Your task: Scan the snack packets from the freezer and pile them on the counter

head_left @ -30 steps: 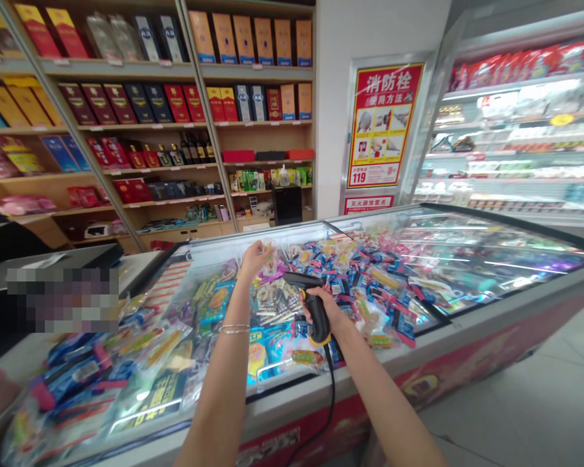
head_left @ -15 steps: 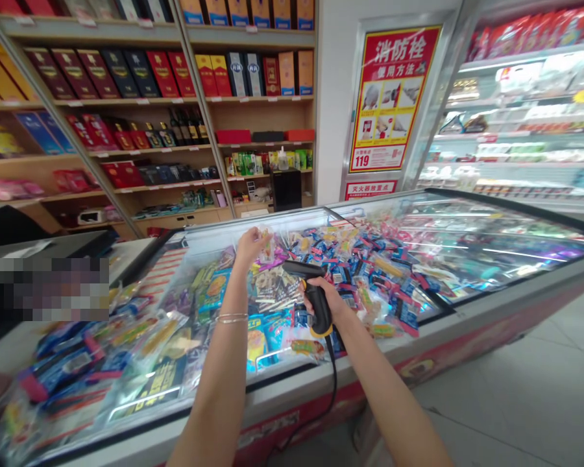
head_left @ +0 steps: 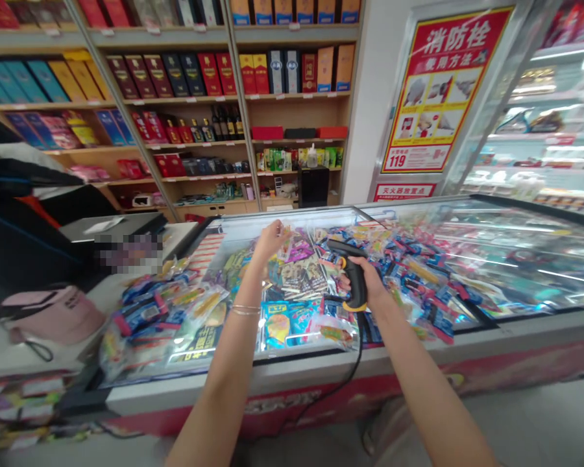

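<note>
My left hand (head_left: 269, 237) reaches over the chest freezer (head_left: 321, 371), fingertips pinched on a small clear packet (head_left: 286, 239) held just above the heap of wrappers near the far wall. My right hand (head_left: 367, 288) is wrapped tight round the grip of a black scanner (head_left: 349, 267) with a yellow band. The scanner's head points left at the packet, close beside it. Its cable (head_left: 357, 353) drops over the freezer's front rim. Behind, a red poster (head_left: 442, 91) reads 消防栓 使用方法 and 119. I cannot read the small sign (head_left: 403, 191) beneath it, nor the wrapper print.
</note>
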Motion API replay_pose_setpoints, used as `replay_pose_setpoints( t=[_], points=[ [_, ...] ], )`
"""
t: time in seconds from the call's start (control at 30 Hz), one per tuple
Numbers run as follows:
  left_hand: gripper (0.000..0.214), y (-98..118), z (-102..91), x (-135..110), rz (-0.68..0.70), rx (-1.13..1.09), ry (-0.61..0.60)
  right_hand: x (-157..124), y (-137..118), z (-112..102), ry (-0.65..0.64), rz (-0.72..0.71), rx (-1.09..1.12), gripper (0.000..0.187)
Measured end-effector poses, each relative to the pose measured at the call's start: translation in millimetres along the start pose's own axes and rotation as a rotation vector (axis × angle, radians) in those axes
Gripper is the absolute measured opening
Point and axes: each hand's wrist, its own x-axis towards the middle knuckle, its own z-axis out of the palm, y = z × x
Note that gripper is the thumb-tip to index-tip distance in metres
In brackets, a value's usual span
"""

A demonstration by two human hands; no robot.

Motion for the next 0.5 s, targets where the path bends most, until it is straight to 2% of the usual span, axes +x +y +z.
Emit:
replay_pose_setpoints(
  t=[0.1,0.2,0.3,0.37,0.5],
  points=[
    [0.023,-21.7,-46.7,-18.5,-0.076,0.024,0.006,7.9,-7.6,16.5,-0.004,-0.04,-0.02,0.02],
    [0.024,-52.2,-95.5,-41.4,-0.193,0.115,0.099,22.2,1.7,51.2,-0.086,-0.083,0.004,0.019],
    [0.03,-87.5,-138.2,-66.1,-0.295,0.276,0.216,40.2,27.9,99.0,-0.191,-0.048,0.037,0.02],
    [0.033,-111.1,-160.8,-82.1,-0.333,0.36,0.251,51.9,50.1,132.5,-0.253,-0.003,0.062,0.02],
    [0.032,-146.9,-190.0,-109.0,-0.31,0.524,0.287,71.9,94.8,189.1,-0.373,0.106,0.105,0.02]
  ],
)
